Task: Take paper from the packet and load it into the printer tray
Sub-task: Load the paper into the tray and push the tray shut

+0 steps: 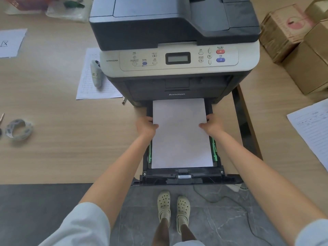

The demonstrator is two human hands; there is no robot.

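Two hands are on the paper [181,137] at once, the left hand [145,126] pinching its left edge and the right hand [211,124] pinching the right edge, each closed on the stack about halfway along. The paper lies lengthwise in the pulled-out printer tray [181,179], its far end reaching under the front of the printer [177,55] and its near end just short of the tray's front wall. Green guides [214,151] show along both sides, close to the sheets. The packet itself is nowhere I can see from here. I'd judge this to be the seating step: the stack is being lowered and squared between the guides, not yet let go. What comes next, I think, calls for releasing both edges so the sheets drop flat, checking they sit snug against the guides, then pushing the tray straight in, evenly, since a skewed shove could buckle the top sheets. The tray juts out past the table [71,139] edge over the floor.
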